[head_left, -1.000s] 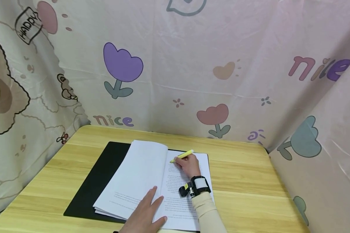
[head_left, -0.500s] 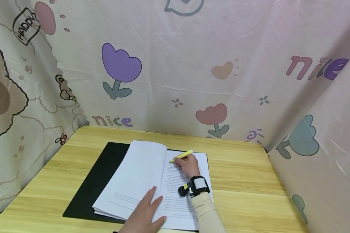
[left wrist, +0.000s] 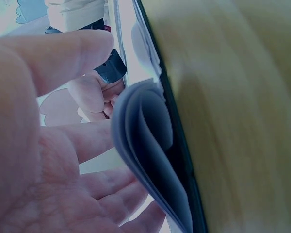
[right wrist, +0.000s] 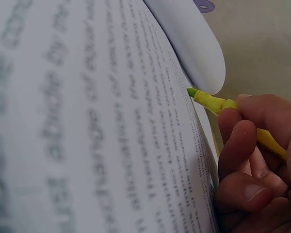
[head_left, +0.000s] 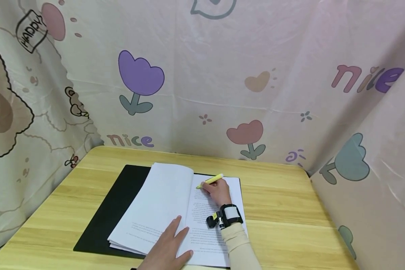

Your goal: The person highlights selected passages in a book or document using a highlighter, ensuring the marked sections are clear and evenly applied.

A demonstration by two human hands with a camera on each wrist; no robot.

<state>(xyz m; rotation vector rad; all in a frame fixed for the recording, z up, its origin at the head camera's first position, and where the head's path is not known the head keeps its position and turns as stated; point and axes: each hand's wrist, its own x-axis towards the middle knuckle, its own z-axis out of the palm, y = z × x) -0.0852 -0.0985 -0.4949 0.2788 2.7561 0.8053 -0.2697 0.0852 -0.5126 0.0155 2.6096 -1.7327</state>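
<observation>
My right hand (head_left: 218, 192) pinches a yellow highlighter (head_left: 213, 179) near the top of the right-hand printed page (head_left: 206, 236). In the right wrist view the highlighter's green tip (right wrist: 191, 91) is right at the lines of text, with the fingers curled round its barrel. My left hand (head_left: 168, 245) rests with fingers spread over the lower part of the open pages, close to the fold. The turned-over left-hand sheets (head_left: 162, 198) are mostly blank, with a few printed lines low down. From the left wrist, the sheets (left wrist: 143, 141) curve up at the fold beside the left fingers.
A black folder cover (head_left: 104, 213) lies under the papers on the light wooden table (head_left: 283, 210). Behind and at both sides hangs a patterned curtain (head_left: 202, 75) with flowers and lettering. A black wrist strap with a small camera (head_left: 222, 217) sits on the right wrist.
</observation>
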